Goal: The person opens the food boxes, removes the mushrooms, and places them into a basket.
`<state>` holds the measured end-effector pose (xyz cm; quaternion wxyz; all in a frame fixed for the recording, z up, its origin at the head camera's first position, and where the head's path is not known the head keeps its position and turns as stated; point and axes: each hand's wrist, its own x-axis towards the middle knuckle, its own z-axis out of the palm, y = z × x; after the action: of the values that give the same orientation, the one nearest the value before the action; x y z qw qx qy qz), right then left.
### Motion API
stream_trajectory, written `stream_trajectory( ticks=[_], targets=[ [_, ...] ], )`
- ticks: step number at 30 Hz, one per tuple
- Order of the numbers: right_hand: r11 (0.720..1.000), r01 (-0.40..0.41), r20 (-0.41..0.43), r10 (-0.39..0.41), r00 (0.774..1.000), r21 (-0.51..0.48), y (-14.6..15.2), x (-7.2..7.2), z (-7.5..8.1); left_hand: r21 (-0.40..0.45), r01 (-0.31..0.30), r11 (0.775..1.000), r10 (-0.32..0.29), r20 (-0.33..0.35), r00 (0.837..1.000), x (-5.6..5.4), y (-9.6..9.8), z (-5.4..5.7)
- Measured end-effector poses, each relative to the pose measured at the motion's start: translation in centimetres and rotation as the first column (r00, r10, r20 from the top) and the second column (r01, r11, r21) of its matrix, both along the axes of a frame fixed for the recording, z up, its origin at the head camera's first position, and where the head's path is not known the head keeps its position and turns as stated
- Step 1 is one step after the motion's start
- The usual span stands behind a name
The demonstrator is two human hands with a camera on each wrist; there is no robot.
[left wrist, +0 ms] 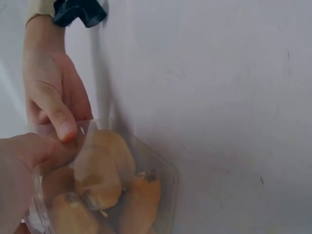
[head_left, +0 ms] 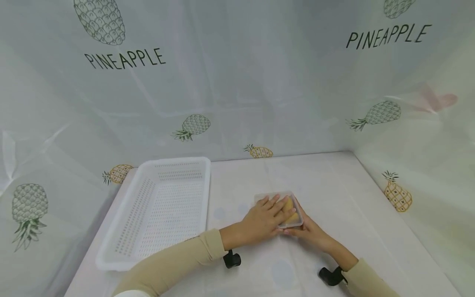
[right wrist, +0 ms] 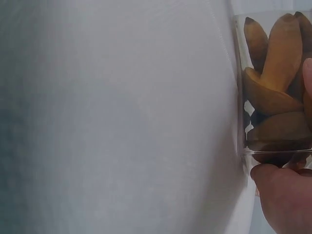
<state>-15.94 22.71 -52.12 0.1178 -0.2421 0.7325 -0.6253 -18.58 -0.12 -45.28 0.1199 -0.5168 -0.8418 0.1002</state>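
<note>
A clear plastic box (head_left: 295, 220) holds several yellow-brown, elongated pieces (right wrist: 285, 53) with dark ends; their exact kind cannot be told. Spread across its top lie the fairly straight fingers of my left hand (head_left: 261, 222), the thumb at the near edge. My right hand (head_left: 311, 233) grips the box at its right side, thumb along the near corner and other fingers partly hidden behind. The left wrist view shows the right thumb pressing the box's corner and part of the left hand (left wrist: 19, 170) against its edge. In the right wrist view, the right hand (right wrist: 287, 195) touches one end.
To the left stands a large white perforated plastic basket (head_left: 170, 206) on the pale-covered table (head_left: 319, 177). Sheeting with printed pineapples (head_left: 237, 82) rises at the back and sides. A small black camera is strapped to each wrist.
</note>
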Motion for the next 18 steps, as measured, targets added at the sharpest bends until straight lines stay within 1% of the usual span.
stream_trajectory(
  ticks=[4,9,12,16,18],
  targets=[
    [1.000,-0.025,-0.026,0.025,0.999,0.004,0.03,0.06,0.12,-0.008,0.021,1.000,-0.022,-0.046,0.999,0.00,-0.03,0.14],
    [0.999,-0.036,-0.038,0.037,0.999,0.024,0.11,0.03,0.19,-0.013,0.053,0.999,-0.054,-0.109,0.993,-0.04,0.03,0.34],
    [0.999,-0.044,-0.041,0.044,0.998,0.023,0.13,0.01,0.16,-0.018,0.057,0.998,-0.059,-0.117,0.991,0.00,0.17,0.48],
    [0.998,-0.059,-0.053,0.060,0.997,0.019,0.15,0.05,0.05,-0.034,0.049,0.998,-0.053,-0.128,0.990,0.10,0.30,0.38],
    [0.998,-0.067,-0.058,0.068,0.996,0.019,0.14,0.08,-0.03,-0.043,0.048,0.998,-0.054,-0.147,0.988,0.15,0.33,0.25]
  ],
)
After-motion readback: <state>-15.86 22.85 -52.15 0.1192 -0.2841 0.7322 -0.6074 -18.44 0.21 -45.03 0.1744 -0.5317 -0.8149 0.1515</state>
